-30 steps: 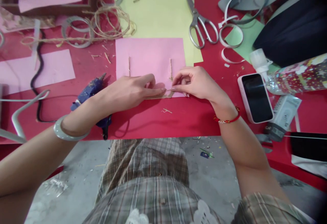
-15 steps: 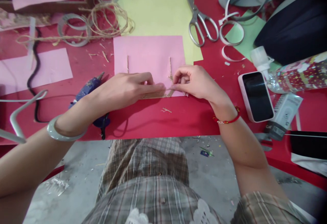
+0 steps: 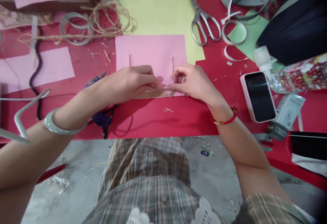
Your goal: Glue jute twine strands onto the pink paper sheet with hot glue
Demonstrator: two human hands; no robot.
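Observation:
A pink sheet lies near the table's front edge, with twine pieces standing out on it at left and right. Along its lower edge runs a band of flat twine strands. My left hand rests over the left part of this band, fingers closed, their tips by the strands. My right hand is pinched at the band's right end, its fingertips meeting the left ones. Whatever sits between the fingertips is too small to make out. Under my left forearm lies a blue glue gun, partly hidden.
Scissors lie on a yellow sheet behind the pink one. Coiled twine and tape rolls are at the back left. A phone, a tube and a bottle are on the right.
My right fingertips have shifted slightly left along the band. My left hand has moved up a little, uncovering more strands beneath it, and its forearm now covers more of the glue gun's body.

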